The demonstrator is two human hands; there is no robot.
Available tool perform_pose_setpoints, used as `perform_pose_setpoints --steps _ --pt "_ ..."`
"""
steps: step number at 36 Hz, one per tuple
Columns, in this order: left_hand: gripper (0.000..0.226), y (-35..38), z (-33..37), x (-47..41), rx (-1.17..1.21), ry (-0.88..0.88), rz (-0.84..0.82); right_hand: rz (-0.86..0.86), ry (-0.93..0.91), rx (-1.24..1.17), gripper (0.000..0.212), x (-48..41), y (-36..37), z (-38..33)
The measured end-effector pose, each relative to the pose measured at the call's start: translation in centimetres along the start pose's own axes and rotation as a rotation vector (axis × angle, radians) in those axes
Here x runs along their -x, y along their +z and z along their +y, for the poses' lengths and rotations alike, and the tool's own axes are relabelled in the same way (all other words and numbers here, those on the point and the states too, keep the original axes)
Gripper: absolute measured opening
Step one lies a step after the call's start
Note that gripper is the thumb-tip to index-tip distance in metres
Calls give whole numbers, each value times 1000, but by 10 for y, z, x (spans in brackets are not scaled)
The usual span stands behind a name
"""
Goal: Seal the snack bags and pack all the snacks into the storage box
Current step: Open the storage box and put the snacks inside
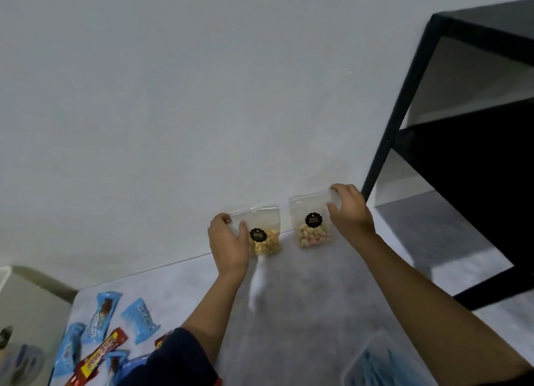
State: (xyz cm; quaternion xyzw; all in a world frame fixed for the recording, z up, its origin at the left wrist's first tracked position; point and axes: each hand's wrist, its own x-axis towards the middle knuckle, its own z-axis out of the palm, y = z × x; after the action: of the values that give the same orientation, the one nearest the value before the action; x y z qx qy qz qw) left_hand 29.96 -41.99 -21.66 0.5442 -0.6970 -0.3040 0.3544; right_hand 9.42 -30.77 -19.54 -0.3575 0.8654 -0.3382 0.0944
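Two clear snack bags stand upright against the white wall at the back of the grey table. The left bag (264, 235) holds yellow pieces and has a black round label. My left hand (226, 242) grips its upper left edge. The right bag (310, 225) holds pale and pink pieces under a similar label. My right hand (348, 209) pinches its upper right corner. A clear storage box (375, 362) with blue packets inside sits at the bottom right, partly behind my right forearm.
Several blue snack packets (101, 316) and a red-yellow bar (99, 354) lie on the table's front left. A black metal shelf (450, 143) stands on the right. A white blurred patch (257, 284) shows below the left bag. The table's left edge (72, 302) is near.
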Motion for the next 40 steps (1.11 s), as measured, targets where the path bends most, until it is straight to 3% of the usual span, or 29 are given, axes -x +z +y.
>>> perform_pose_setpoints --steps 11,19,30,40 --pt "48 22 19 4 285 -177 119 53 -53 -114 26 -8 5 6" --pt "41 28 14 3 185 -249 135 32 -66 -128 7 -3 2 13" --pt "54 42 27 -3 376 -418 173 40 -46 -172 5 6 4 12" --pt "41 46 18 -2 354 -458 192 51 -32 -187 5 9 5 11"
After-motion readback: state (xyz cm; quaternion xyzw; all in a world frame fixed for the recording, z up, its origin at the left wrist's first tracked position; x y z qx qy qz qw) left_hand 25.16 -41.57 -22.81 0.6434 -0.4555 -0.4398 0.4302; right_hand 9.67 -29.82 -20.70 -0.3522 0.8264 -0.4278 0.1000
